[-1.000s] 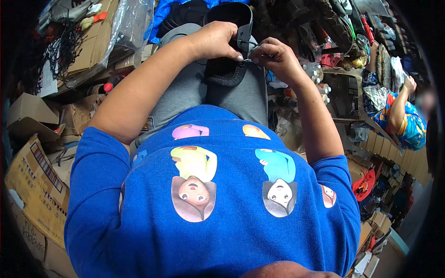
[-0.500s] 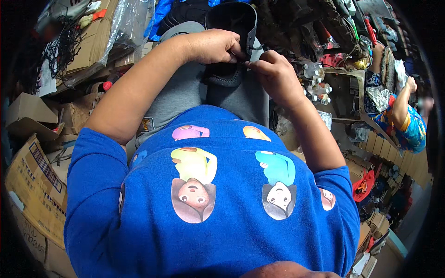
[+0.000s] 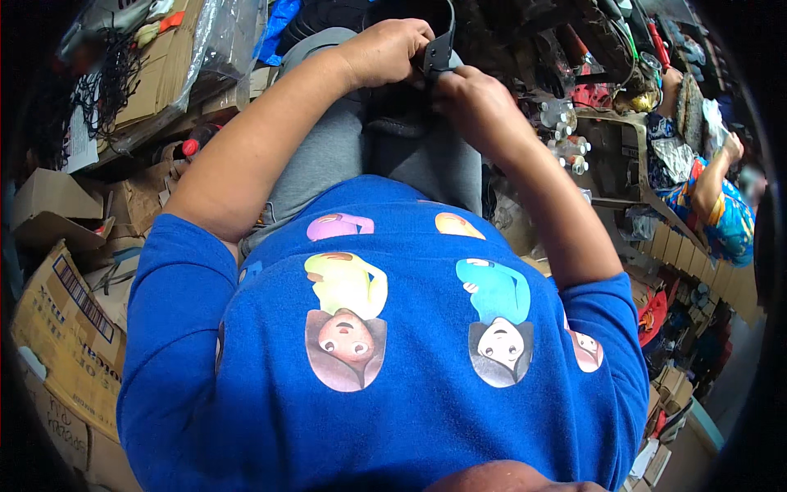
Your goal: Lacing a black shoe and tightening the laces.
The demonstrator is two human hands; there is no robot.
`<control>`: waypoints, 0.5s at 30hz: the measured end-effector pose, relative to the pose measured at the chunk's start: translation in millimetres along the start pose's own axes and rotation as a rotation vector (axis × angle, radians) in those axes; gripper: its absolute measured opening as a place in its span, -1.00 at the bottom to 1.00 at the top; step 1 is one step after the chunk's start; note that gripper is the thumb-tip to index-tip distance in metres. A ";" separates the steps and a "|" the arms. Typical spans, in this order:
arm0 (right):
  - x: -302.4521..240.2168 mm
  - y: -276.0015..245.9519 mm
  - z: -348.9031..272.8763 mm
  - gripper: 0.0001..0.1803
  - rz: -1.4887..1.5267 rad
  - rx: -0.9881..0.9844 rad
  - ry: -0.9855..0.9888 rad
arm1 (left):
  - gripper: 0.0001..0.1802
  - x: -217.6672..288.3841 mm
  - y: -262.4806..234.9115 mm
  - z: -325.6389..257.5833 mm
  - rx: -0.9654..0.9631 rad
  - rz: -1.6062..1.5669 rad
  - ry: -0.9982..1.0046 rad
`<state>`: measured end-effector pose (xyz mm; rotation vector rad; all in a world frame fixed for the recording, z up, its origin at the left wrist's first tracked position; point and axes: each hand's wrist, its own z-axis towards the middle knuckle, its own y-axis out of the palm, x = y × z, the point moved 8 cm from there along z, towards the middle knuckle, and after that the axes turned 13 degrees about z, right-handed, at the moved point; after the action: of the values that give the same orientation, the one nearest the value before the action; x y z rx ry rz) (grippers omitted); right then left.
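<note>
A black item with a wide curved band [image 3: 438, 54] rests over my lap, between my knees. Small holes show along the band's edge, and a dark rounded part hangs below it in shadow. My left hand [image 3: 392, 51] is closed on the band's near left side, its fingertips partly hidden behind it. Just right of it, my right hand [image 3: 484, 102] is pinched together right beside the band's lower end. Its fingers are blurred, so what they hold cannot be made out.
Flattened cardboard and plastic wrap [image 3: 225, 49] lie at the upper left, with an open carton [image 3: 53, 201] below. Several small bottles [image 3: 566, 135] stand by a plastic chair [image 3: 627, 123] at the right. A person in a colourful shirt [image 3: 725, 209] is at far right.
Both hands and the black item have shifted slightly upward in the picture. The band has tilted, showing its holed end between my hands. My right hand has moved lower along it.
</note>
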<state>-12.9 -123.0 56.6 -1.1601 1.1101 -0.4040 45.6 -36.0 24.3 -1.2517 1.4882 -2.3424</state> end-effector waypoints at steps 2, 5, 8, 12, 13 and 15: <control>15.2 5.8 4.2 -0.80 0.252 0.053 0.058 | -0.57 -0.3 -13.4 -6.2 0.243 0.110 0.026; 23.4 1.9 -7.6 -0.83 0.479 0.077 0.154 | -0.51 19.6 -23.5 -40.0 0.279 0.188 -0.160; 44.5 6.8 -20.2 -0.75 0.840 0.104 0.276 | -0.56 35.9 -27.7 -76.2 0.176 0.201 -0.249; 54.9 9.5 -35.2 -0.79 1.104 -0.108 0.450 | -0.63 29.6 -26.7 -111.6 -0.164 0.005 -0.277; 63.2 9.1 -38.1 -0.76 1.128 -0.137 0.458 | -0.70 24.0 -33.6 -118.3 -0.126 -0.034 -0.316; 66.3 -4.0 -37.9 -0.75 1.238 -0.117 0.373 | -0.74 4.3 -52.6 -130.5 -0.128 0.081 -0.342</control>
<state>-14.5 -194.3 28.9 -0.3153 1.9547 0.4399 -28.6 82.0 44.1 -1.4996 1.5544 -1.8892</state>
